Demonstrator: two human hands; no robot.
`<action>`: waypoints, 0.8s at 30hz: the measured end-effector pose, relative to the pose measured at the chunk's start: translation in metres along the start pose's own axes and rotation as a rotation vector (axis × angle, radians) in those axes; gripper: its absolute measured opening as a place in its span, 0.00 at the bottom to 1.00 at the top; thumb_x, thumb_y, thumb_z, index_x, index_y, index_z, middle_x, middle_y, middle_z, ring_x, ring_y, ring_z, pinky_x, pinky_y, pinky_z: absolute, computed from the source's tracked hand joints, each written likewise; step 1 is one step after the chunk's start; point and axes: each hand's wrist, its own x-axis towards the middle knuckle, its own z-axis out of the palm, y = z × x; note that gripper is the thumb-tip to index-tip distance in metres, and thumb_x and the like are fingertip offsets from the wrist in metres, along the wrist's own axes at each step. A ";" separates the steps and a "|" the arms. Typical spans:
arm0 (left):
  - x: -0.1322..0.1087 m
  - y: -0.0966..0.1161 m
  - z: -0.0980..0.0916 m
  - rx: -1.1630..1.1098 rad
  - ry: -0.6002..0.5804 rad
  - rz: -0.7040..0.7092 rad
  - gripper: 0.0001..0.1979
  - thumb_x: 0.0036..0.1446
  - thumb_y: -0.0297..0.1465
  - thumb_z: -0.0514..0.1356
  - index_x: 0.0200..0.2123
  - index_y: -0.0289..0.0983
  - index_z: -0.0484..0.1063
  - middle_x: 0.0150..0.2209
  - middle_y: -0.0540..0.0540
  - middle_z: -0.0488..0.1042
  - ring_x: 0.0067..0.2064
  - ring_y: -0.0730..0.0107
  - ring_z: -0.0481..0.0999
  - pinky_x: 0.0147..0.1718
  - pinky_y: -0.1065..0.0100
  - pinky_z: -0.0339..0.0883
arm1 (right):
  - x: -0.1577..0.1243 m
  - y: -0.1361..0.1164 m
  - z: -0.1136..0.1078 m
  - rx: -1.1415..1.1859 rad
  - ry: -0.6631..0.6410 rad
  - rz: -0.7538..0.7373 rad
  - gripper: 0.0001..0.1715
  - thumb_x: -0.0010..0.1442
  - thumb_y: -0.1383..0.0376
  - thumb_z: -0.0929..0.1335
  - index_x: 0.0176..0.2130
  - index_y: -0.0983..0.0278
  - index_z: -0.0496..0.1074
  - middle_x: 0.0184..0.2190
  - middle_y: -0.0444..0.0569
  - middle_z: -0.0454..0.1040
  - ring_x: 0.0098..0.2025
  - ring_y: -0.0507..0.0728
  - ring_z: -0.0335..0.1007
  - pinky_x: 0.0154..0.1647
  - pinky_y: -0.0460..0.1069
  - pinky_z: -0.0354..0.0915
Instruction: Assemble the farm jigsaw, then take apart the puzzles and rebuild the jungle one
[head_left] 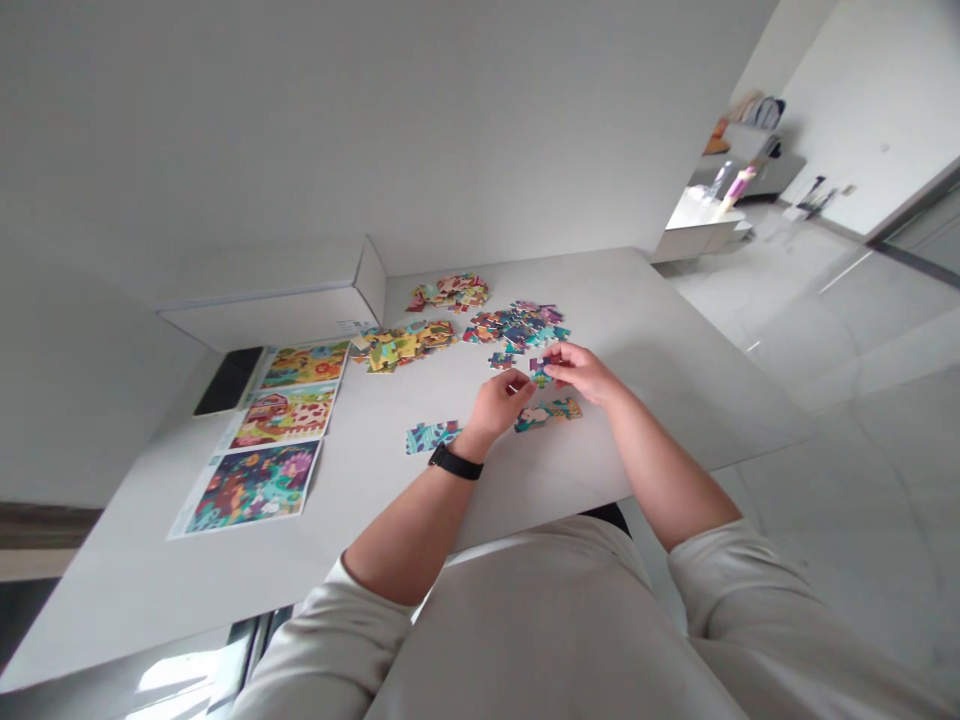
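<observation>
Shirt (540, 620) is right up close, by the table's (660, 360) near edge. Right hand (589, 376) is pinching a puzzle piece (538, 374) well in from that edge. Left hand's (495, 405) fingers are curled just beside it, can't tell if they're gripping too. Joined strip (549, 414) sits nearer, pile (517, 326) crowds the far side, but there's decent room rightward to the table's edge.

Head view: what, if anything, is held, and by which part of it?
The right grip holds a small puzzle section by its right side. The left grip is near its lower left; any hold there is unclear.
</observation>
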 end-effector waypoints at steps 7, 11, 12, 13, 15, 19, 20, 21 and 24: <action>-0.009 0.001 0.000 0.142 -0.013 0.158 0.22 0.64 0.31 0.64 0.61 0.42 0.73 0.44 0.48 0.81 0.31 0.73 0.76 0.37 0.69 0.70 | -0.003 -0.002 -0.029 -0.079 -0.071 0.063 0.26 0.49 0.53 0.82 0.43 0.61 0.75 0.33 0.43 0.74 0.32 0.53 0.70 0.29 0.47 0.70; -0.012 -0.001 -0.001 0.317 -0.104 0.285 0.18 0.64 0.30 0.66 0.57 0.42 0.77 0.49 0.45 0.79 0.35 0.69 0.78 0.44 0.64 0.75 | -0.007 0.000 -0.044 -0.144 -0.082 0.133 0.25 0.48 0.55 0.83 0.40 0.62 0.75 0.32 0.43 0.74 0.31 0.53 0.70 0.29 0.47 0.71; -0.013 -0.001 -0.001 0.352 -0.146 0.323 0.16 0.64 0.30 0.66 0.55 0.41 0.79 0.51 0.44 0.79 0.37 0.67 0.79 0.46 0.63 0.76 | -0.007 0.001 -0.046 -0.152 -0.081 0.154 0.25 0.48 0.56 0.83 0.40 0.62 0.75 0.32 0.43 0.74 0.32 0.53 0.71 0.29 0.46 0.72; -0.014 -0.001 -0.001 0.382 -0.185 0.358 0.15 0.65 0.31 0.66 0.55 0.41 0.80 0.52 0.44 0.79 0.41 0.64 0.80 0.48 0.62 0.76 | -0.008 0.001 -0.048 -0.159 -0.082 0.177 0.24 0.48 0.57 0.83 0.40 0.62 0.75 0.32 0.43 0.75 0.32 0.53 0.71 0.29 0.46 0.72; -0.014 -0.001 0.000 0.430 -0.237 0.413 0.16 0.66 0.32 0.65 0.55 0.42 0.81 0.54 0.43 0.78 0.48 0.59 0.80 0.52 0.60 0.76 | -0.008 0.002 -0.050 -0.179 -0.093 0.223 0.23 0.48 0.60 0.83 0.39 0.62 0.76 0.31 0.43 0.75 0.31 0.52 0.72 0.29 0.46 0.72; -0.015 0.000 0.003 0.523 -0.283 0.471 0.16 0.67 0.31 0.65 0.56 0.44 0.82 0.55 0.42 0.78 0.54 0.54 0.78 0.58 0.55 0.74 | -0.007 0.002 -0.047 -0.242 -0.100 0.280 0.20 0.49 0.64 0.83 0.38 0.62 0.75 0.28 0.41 0.75 0.28 0.51 0.72 0.28 0.45 0.72; -0.015 0.001 0.004 0.544 -0.287 0.479 0.16 0.67 0.31 0.65 0.56 0.44 0.82 0.55 0.42 0.78 0.55 0.53 0.77 0.59 0.53 0.73 | -0.006 0.002 -0.046 -0.257 -0.102 0.291 0.19 0.50 0.65 0.83 0.38 0.62 0.75 0.28 0.41 0.75 0.27 0.51 0.72 0.28 0.45 0.72; -0.015 0.001 0.004 0.561 -0.286 0.484 0.16 0.67 0.32 0.65 0.57 0.45 0.82 0.56 0.42 0.78 0.56 0.51 0.76 0.61 0.51 0.72 | -0.006 0.003 -0.046 -0.271 -0.103 0.301 0.19 0.50 0.65 0.82 0.38 0.62 0.75 0.27 0.40 0.75 0.26 0.50 0.72 0.28 0.45 0.71; -0.017 0.000 0.006 0.583 -0.265 0.488 0.16 0.67 0.32 0.66 0.57 0.47 0.82 0.61 0.42 0.76 0.62 0.48 0.72 0.64 0.46 0.69 | -0.005 0.004 -0.043 -0.303 -0.091 0.315 0.17 0.52 0.66 0.82 0.38 0.62 0.75 0.26 0.39 0.75 0.24 0.49 0.70 0.27 0.44 0.70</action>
